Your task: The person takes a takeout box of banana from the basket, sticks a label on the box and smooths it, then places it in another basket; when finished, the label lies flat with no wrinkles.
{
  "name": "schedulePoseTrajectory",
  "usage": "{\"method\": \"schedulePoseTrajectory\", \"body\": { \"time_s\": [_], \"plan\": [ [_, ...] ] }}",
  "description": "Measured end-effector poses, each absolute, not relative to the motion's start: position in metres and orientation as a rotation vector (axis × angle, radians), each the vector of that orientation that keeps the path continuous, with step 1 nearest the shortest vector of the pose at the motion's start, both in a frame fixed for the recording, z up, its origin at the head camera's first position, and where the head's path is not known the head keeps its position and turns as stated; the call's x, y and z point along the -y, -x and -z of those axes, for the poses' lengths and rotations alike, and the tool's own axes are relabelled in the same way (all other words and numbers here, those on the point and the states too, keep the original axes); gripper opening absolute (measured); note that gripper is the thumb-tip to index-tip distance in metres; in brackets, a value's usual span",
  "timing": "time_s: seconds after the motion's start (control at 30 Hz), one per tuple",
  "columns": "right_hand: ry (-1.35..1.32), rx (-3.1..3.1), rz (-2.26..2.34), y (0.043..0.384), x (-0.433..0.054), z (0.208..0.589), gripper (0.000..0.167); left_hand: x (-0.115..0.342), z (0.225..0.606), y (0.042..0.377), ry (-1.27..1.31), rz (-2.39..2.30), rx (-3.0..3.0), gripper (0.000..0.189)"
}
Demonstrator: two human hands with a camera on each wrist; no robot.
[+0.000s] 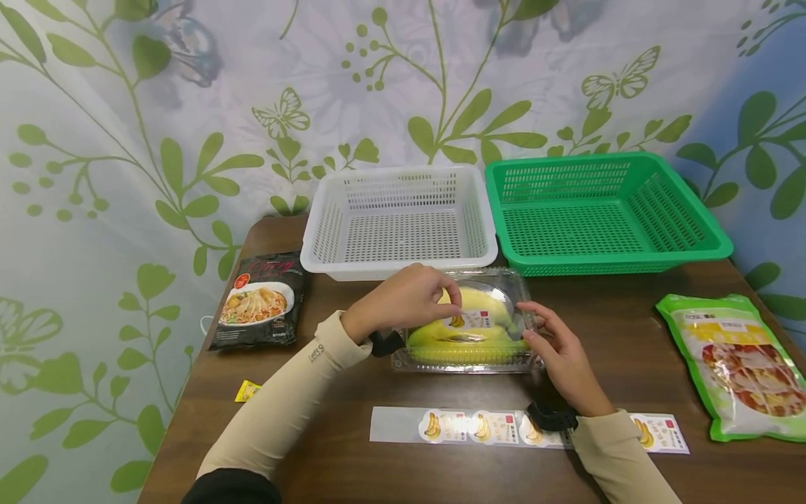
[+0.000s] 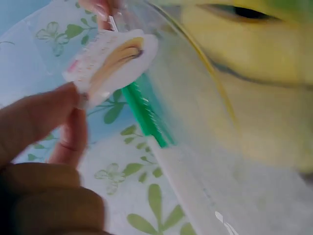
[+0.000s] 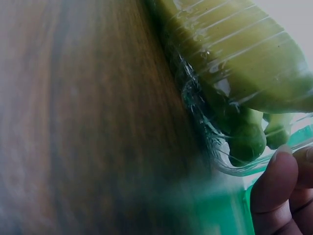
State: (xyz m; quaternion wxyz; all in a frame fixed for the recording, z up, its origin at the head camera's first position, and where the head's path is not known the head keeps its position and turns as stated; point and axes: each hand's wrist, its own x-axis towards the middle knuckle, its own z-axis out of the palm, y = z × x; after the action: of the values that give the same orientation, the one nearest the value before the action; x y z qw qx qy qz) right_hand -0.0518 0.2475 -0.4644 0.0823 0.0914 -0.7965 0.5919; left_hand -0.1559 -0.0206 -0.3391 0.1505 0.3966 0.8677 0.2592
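My left hand [image 1: 418, 297] pinches a white banana sticker [image 2: 117, 58] by its edge between thumb and finger, over a clear plastic box [image 1: 466, 367]. Inside the box lie yellow bananas [image 1: 434, 344] with greenish stem ends, which show in the right wrist view. The box's lid is down over them. My right hand [image 1: 563, 353] holds the box at its right side, with the thumb [image 3: 279, 171] at the rim. In the left wrist view the sticker hangs close beside the lid, its printed side showing.
Behind the box stand a white basket [image 1: 403, 269] and a green basket [image 1: 617, 262], side by side. A strip of banana stickers [image 1: 397, 425] lies in front, partly under my right wrist. A black noodle packet [image 1: 258, 301] and small yellow sachet [image 1: 248, 390] lie left, a green-edged food bag [image 1: 749, 364] right.
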Motion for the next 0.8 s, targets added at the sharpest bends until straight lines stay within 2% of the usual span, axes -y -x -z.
{"method": "schedulePoseTrajectory", "body": {
  "time_s": [0.43,0.8],
  "plan": [
    [-0.222,2.400,-1.770,0.0523,-0.2493,0.4668,0.041,0.0177,0.3443,0.1631,-1.108,-0.672,-2.546,0.011],
    [-0.220,2.406,-1.768,0.0526,-0.2492,0.4665,0.041,0.0137,0.3457,0.1665,-1.205,-0.584,-2.591,0.009]
  ]
}}
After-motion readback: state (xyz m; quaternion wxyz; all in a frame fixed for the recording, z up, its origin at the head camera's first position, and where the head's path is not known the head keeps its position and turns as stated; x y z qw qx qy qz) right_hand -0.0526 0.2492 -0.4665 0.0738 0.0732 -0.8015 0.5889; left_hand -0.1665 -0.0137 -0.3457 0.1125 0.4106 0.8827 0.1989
